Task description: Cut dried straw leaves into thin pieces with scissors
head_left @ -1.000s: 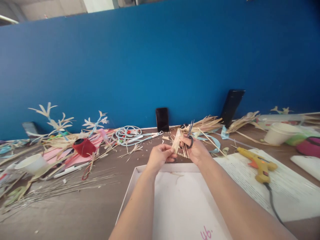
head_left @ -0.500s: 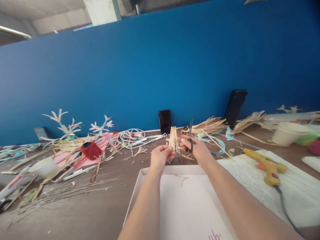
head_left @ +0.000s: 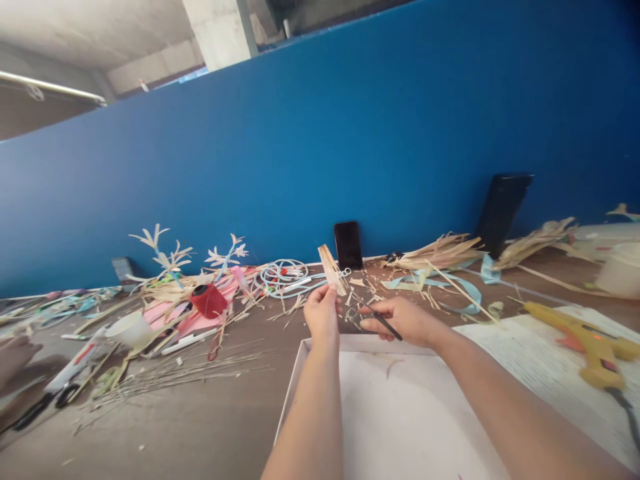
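While the blue panel (head_left: 320, 147) filled the view from nine o'clock round to three, the table (head_left: 200, 427) spread beneath it. On that same clock face the white tray (head_left: 415, 427) stood at five, partly covered by the two forearms. At four lay the printed sheet (head_left: 545, 380), and on it the yellow glue gun (head_left: 603, 363), its nozzle turned toward ten. A dark slab (head_left: 503, 210) leaned on the panel at three, with the husks (head_left: 435, 252) beside its foot. Pale flowers (head_left: 173, 257) on blue stems rose at nine; at eight were the white cup (head_left: 130, 330) and, nearer the middle, the red spool (head_left: 209, 301).

The right hand (head_left: 400, 321) hung between four and five, fingers curled round a tool. The left hand (head_left: 323, 310), at six, was pinching a strip between thumb and fingers. Just beyond it, close to the clock's centre, a phone (head_left: 349, 245) stood against the panel. The strip (head_left: 331, 267) of husk rose tilted from the fingers, its far end toward eleven. The tool (head_left: 387, 325), slim and dark, was perhaps scissors seen edge-on, though the blur left that unsure.
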Demonstrator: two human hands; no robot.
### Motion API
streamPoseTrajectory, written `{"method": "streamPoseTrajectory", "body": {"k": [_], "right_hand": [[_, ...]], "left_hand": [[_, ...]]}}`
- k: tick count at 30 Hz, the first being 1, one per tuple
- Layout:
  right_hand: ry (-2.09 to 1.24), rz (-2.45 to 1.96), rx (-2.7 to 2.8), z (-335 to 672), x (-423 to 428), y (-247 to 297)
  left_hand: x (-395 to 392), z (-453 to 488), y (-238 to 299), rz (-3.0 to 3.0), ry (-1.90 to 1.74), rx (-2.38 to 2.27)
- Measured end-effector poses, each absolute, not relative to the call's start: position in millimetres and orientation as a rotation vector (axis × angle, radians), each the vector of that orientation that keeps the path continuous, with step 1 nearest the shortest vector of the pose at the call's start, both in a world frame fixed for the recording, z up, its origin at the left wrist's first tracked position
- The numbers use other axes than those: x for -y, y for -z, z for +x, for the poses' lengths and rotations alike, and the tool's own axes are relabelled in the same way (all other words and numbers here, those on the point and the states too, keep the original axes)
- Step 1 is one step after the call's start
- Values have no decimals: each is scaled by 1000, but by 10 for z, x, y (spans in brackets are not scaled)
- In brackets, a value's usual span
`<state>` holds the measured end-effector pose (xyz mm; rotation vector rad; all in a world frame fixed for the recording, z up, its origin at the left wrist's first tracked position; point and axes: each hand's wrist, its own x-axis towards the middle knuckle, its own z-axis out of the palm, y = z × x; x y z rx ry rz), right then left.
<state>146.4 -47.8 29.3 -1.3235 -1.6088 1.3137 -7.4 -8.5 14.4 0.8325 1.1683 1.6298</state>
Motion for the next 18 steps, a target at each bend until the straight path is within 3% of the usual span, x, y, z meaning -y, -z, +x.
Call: {"method": "streamPoseTrajectory", "body": {"k": [18], "right_hand": [[-1268, -1267, 1585, 1382, 504, -336]], "left_hand": [[118, -3, -209, 686, -1689, -931]]}}
